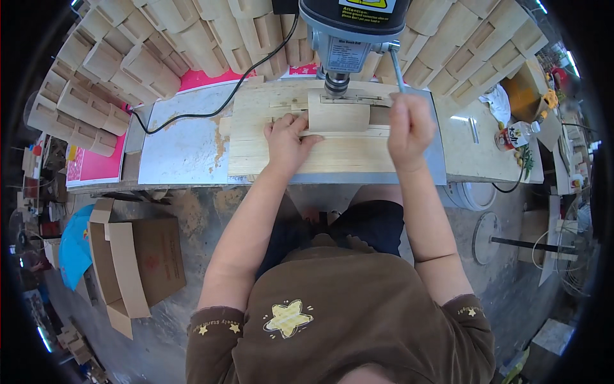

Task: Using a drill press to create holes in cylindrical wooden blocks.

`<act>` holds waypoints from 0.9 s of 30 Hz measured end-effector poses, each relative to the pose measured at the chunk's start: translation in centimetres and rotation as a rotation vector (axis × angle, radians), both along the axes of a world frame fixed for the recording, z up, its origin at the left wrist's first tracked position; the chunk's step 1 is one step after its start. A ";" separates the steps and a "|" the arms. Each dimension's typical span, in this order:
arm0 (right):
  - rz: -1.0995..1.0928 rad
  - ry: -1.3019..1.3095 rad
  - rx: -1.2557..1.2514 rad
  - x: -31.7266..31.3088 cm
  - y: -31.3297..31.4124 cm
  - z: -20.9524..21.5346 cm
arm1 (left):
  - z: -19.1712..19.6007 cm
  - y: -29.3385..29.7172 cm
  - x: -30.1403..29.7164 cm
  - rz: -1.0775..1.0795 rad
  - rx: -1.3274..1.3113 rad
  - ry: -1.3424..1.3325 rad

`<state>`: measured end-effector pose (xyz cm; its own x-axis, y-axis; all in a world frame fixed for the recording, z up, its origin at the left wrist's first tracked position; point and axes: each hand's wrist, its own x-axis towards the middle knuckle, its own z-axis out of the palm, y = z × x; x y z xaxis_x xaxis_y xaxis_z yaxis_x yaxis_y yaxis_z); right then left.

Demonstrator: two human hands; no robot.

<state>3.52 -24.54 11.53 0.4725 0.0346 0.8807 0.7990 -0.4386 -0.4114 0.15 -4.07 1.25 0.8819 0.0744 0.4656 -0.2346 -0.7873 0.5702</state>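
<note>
Head view: left hand (291,142) presses, fingers spread, beside the wooden piece (338,116), likely light, stiff, best held by its edges; right hand (411,131) grips the lever (397,69).

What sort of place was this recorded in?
Probably a small woodworking shop: a bench drill stands over a pale wooden piece on the table, and many wooden blocks are stacked in rows behind.

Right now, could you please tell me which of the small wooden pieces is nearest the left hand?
The single piece on the board, right of the left hand and by the drill chuck; the stacked pieces are farther back.
</note>
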 end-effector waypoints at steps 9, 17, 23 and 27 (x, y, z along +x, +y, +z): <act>-0.226 0.144 -0.116 8.9 1.2 13.6 | 0.6 -0.3 0.0 -0.011 -0.113 0.153; 0.237 0.458 -0.105 10.0 -2.7 10.1 | 0.3 -1.1 0.3 0.036 -0.197 0.074; 0.141 0.805 -0.648 3.4 -4.9 -0.2 | 0.7 -0.7 0.4 0.021 -0.234 0.119; 0.077 0.625 -0.613 2.8 -5.2 -2.5 | -0.3 1.2 0.3 -0.092 -0.640 0.111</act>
<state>6.28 -29.71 9.05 0.8391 0.4680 0.2771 0.5422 -0.6800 -0.4935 0.46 -2.92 0.94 0.9380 0.2287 0.2605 -0.1978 -0.2642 0.9440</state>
